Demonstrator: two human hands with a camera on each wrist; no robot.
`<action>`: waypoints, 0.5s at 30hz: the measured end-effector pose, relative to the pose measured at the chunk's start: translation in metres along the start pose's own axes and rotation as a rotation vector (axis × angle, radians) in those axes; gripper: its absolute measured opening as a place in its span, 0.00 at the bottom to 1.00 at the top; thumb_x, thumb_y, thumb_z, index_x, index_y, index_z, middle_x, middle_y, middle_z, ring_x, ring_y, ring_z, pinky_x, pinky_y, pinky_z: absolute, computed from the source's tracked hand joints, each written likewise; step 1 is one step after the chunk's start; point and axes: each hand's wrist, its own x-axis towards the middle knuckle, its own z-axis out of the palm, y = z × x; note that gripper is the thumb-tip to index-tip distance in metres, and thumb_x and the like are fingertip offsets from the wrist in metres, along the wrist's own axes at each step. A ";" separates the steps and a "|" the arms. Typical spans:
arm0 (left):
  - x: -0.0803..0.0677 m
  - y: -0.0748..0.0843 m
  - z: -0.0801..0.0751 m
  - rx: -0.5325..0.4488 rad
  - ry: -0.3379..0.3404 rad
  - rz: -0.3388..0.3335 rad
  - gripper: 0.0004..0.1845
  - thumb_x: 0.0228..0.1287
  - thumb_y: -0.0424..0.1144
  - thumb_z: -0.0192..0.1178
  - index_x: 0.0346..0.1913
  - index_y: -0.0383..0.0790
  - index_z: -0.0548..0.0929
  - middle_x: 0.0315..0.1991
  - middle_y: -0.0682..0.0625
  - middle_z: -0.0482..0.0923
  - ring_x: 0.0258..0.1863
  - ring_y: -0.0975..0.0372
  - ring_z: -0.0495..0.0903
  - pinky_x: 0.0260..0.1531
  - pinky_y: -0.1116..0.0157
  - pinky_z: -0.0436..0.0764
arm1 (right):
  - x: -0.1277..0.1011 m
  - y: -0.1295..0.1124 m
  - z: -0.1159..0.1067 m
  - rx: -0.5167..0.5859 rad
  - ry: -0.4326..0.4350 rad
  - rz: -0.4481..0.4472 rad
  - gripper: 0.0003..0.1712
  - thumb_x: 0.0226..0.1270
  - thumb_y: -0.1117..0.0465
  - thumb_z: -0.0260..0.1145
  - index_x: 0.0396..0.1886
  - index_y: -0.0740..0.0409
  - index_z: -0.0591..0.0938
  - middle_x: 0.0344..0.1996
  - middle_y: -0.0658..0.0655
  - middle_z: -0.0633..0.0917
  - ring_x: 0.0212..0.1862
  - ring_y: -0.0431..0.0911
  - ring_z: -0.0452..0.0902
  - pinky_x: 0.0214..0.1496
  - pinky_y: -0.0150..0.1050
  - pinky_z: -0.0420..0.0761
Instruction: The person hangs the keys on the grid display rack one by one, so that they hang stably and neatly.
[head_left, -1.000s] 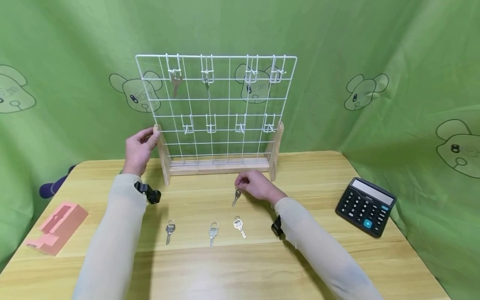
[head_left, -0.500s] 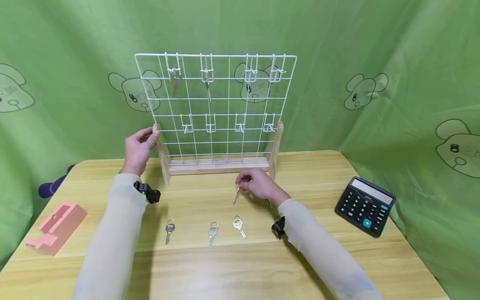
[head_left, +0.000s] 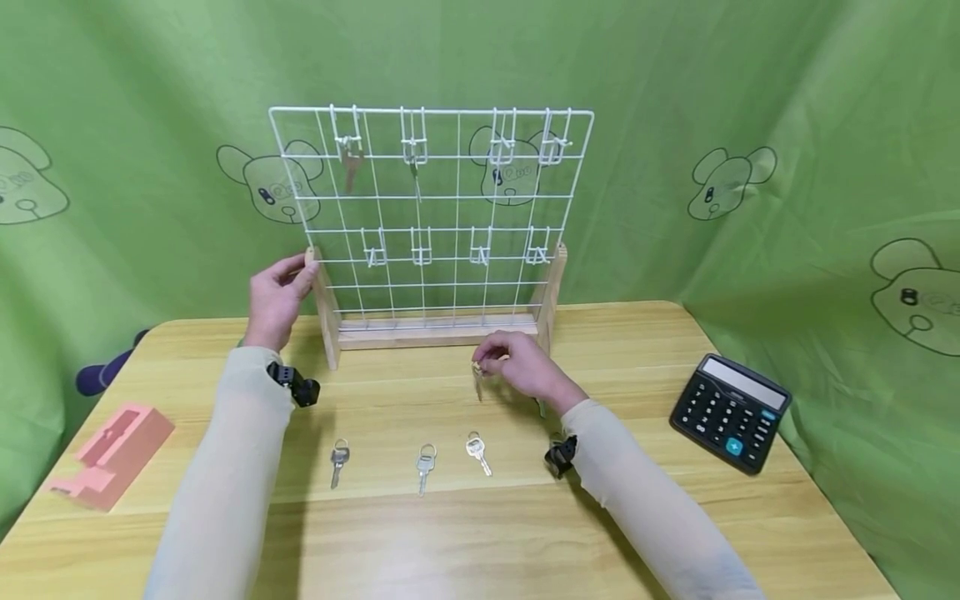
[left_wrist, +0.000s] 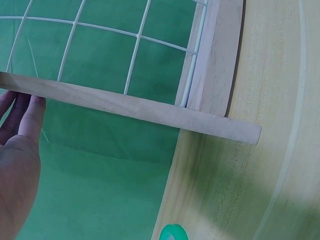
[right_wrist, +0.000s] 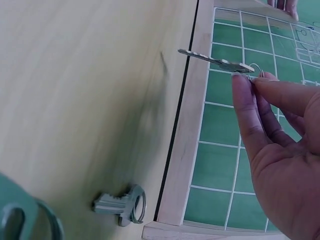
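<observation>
Keys in front row [head_left: 426, 461]: three, flat on your desk [head_left: 480, 550], off the rack [head_left: 442, 336]; I'd count them as remaining.
Arm-side key [right_wrist: 122, 206]: on the desk below your right arm, ring attached, also remaining.
Blurred piece [right_wrist: 17, 192]: ringed, likely another key; too soft to confirm.
Right grip [head_left: 519, 367]: you're pinching the held key [right_wrist: 217, 61] by its ring end, blade clear of the desk, in front of the rack base; not hooked yet.
Left grip [head_left: 274, 298]: your thumb and fingers pinch the left post [head_left: 326, 321], seemingly to steady it.
Lower hooks [head_left: 422, 254]: four, all bare.
Upper hooks [head_left: 502, 152]: four; left two carry hung keys [head_left: 352, 167], one each, right two bare.
Progress: early, I'd say; two of eight hooks filled, one key in hand.
Right wrist vs head: right wrist shows you the arm-side key plainly; head mostly hides it.
Left wrist only: green ring-shaped item [left_wrist: 173, 231] at bottom edge; I can't find it in head.
Head only: the full hook count.
</observation>
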 end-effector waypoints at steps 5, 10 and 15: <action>0.000 0.001 0.000 -0.003 -0.007 0.009 0.27 0.68 0.41 0.63 0.65 0.34 0.73 0.61 0.37 0.73 0.58 0.53 0.74 0.57 0.69 0.77 | -0.001 -0.004 -0.003 0.018 0.044 -0.002 0.07 0.64 0.71 0.66 0.39 0.58 0.85 0.35 0.52 0.84 0.41 0.47 0.79 0.45 0.39 0.84; -0.001 0.001 0.001 -0.003 -0.006 0.002 0.27 0.67 0.42 0.64 0.65 0.35 0.73 0.62 0.38 0.73 0.58 0.53 0.74 0.57 0.70 0.77 | -0.003 -0.009 -0.006 0.035 0.073 0.000 0.08 0.63 0.72 0.67 0.38 0.57 0.85 0.36 0.52 0.84 0.41 0.47 0.79 0.44 0.39 0.85; -0.001 0.001 0.000 -0.007 -0.008 -0.001 0.27 0.67 0.42 0.63 0.66 0.35 0.73 0.61 0.38 0.73 0.58 0.54 0.74 0.57 0.70 0.77 | -0.004 -0.015 -0.010 0.054 0.074 0.011 0.08 0.64 0.72 0.67 0.41 0.60 0.85 0.38 0.52 0.84 0.42 0.48 0.79 0.45 0.39 0.85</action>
